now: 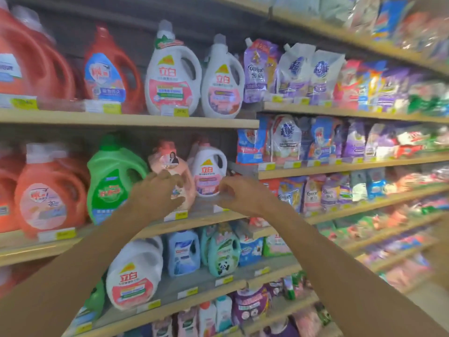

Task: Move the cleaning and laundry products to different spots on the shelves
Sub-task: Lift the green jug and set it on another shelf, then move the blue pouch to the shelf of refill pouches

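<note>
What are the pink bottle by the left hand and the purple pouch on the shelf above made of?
The pink bottle looks like glossy, seemingly translucent plastic: pale tint, soft highlights. The purple pouch is likely flexible plastic film: creased, shiny, with a moulded corner spout.

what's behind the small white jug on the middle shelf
Behind the small white jug a second jug peeks out at its left: only a pinkish top and shoulder show. Its body is covered, as is anything farther back.
</note>
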The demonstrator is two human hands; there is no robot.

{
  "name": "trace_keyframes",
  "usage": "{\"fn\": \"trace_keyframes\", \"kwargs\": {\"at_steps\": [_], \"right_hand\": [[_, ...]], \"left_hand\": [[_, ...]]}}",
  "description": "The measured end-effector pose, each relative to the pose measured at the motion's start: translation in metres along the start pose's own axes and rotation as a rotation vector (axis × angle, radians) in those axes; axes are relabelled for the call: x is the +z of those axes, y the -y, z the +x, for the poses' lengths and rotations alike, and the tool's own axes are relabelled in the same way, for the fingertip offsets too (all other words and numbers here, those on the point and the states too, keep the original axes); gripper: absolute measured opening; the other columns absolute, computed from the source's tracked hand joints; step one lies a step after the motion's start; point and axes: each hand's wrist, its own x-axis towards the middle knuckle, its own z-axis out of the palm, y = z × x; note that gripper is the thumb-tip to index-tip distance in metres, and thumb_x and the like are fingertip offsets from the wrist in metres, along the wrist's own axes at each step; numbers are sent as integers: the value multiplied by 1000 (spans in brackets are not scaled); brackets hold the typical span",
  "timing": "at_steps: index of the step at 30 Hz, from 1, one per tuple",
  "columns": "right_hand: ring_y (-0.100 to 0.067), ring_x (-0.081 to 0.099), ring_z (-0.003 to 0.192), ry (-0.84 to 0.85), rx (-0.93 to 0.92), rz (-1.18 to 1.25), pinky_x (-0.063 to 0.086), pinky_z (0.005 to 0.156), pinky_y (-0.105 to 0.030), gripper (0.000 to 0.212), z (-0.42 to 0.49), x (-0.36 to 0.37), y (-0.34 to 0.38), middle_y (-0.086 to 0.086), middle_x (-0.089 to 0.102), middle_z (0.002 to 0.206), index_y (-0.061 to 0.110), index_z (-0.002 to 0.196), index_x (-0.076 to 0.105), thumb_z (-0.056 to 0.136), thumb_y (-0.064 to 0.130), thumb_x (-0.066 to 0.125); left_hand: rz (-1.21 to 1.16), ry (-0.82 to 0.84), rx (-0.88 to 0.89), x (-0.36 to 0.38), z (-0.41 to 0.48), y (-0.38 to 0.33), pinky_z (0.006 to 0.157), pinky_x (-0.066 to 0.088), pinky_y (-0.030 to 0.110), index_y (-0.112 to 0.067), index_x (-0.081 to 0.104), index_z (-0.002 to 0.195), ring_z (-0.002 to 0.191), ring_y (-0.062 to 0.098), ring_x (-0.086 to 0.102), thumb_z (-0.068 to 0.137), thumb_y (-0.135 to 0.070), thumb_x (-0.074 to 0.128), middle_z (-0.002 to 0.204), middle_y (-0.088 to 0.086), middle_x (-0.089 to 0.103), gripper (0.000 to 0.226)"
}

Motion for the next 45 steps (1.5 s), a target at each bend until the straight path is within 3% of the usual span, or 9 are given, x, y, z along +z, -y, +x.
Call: {"fn": "trace_keyframes", "kwargs": {"at_steps": [2,7,14,20,27,32,39,42,45], "right_hand": [[-27,60,102,-1,55,-16,52,83,-40,33,-21,-16,-38,-3,65,115,25,112,62,88,47,66],[-24,59,105,-18,192,-78,50,86,-40,43,-77,-57,-129,0,62,119,26,127,59,92,49,64],[-19,59,91,-77,368,-152,50,79,-36,35,-133,-93,-232,8,58,102,27,116,61,89,49,68],[-19,58,90,-81,497,-193,51,81,-38,37,-149,-106,-304,5,61,108,29,121,58,90,49,67],[-24,62,98,-96,578,-239,53,86,-44,40,-131,-115,-374,-2,64,116,28,124,57,91,48,67],[-20,59,88,-125,569,-252,52,80,-38,34,-108,-114,-425,-2,63,113,27,117,58,91,46,69],[-24,60,96,-133,525,-202,53,82,-41,38,-74,-101,-503,1,64,102,22,120,61,91,46,69],[-24,62,96,-130,484,-198,52,86,-43,37,-57,-98,-544,-3,66,106,24,118,60,91,49,68],[-22,62,94,-103,438,-218,52,80,-38,35,-39,-100,-589,-1,65,109,29,115,59,90,52,66]], "left_hand": [[-21,-4,40,7,12,-37,91,47,40,-35,57,124,118,27,50,85,-50,64,129,-2,52,42],[-93,17,179,28,48,-134,91,46,40,-31,58,122,116,29,50,85,-55,62,126,0,54,44],[-175,-2,363,59,105,-251,90,49,42,-32,55,121,116,25,52,89,-49,59,126,-1,55,37],[-194,-38,527,87,168,-335,88,48,43,-32,50,126,114,25,47,93,-55,53,124,-2,50,40],[-233,-51,570,123,253,-379,81,45,41,-34,53,119,112,24,49,90,-54,58,125,-3,53,35],[-241,-98,579,151,306,-395,77,40,38,-36,54,117,107,21,50,87,-56,60,118,-6,53,36],[-146,-58,531,185,361,-423,82,42,41,-38,52,117,109,22,49,87,-59,59,119,-8,51,37],[-104,-39,493,198,381,-439,87,45,43,-38,52,118,112,22,49,88,-58,59,124,-8,51,38],[-70,-29,434,208,403,-457,87,43,42,-38,52,120,116,22,49,88,-56,60,129,-7,51,38]]}}
